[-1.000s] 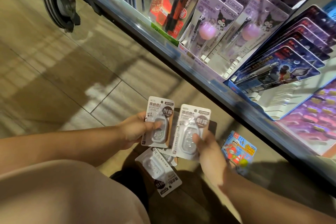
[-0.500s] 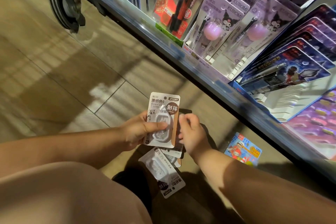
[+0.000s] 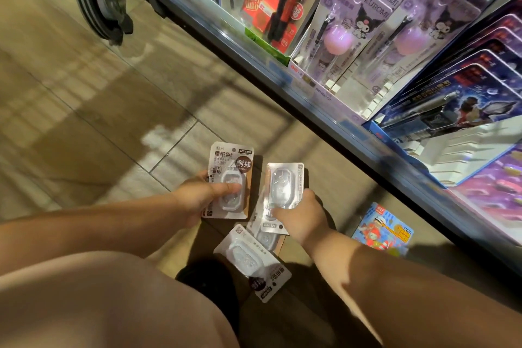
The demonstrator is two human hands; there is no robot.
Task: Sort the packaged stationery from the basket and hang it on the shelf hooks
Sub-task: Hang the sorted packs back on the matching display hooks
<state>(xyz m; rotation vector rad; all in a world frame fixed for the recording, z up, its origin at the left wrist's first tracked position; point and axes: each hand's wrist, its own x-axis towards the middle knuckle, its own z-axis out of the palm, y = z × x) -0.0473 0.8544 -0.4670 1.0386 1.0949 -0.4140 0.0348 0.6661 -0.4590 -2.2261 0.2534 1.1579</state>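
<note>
My left hand point(image 3: 197, 198) grips a stack of correction tape packs point(image 3: 230, 178), the front one upright with its brown label facing me and my thumb across its blister. Just to its right, my right hand point(image 3: 303, 215) pinches another correction tape pack point(image 3: 284, 183) by its lower edge, blister side toward me. Beneath both hands, more of the same packs point(image 3: 254, 263) lie loose over a dark surface near my knee. I cannot make out a basket.
A shelf edge point(image 3: 254, 51) runs diagonally from top left to lower right, with Kuromi pen packs point(image 3: 353, 31), red pen packs point(image 3: 271, 0) and blue carded pens point(image 3: 452, 104) on it. A colourful pack point(image 3: 381, 232) lies on the floor. A cart wheel point(image 3: 96, 0) stands top left.
My right hand put its pack onto the stack in my left hand, reached down, and now lifts another pack beside the stack. The camera has dipped slightly.
</note>
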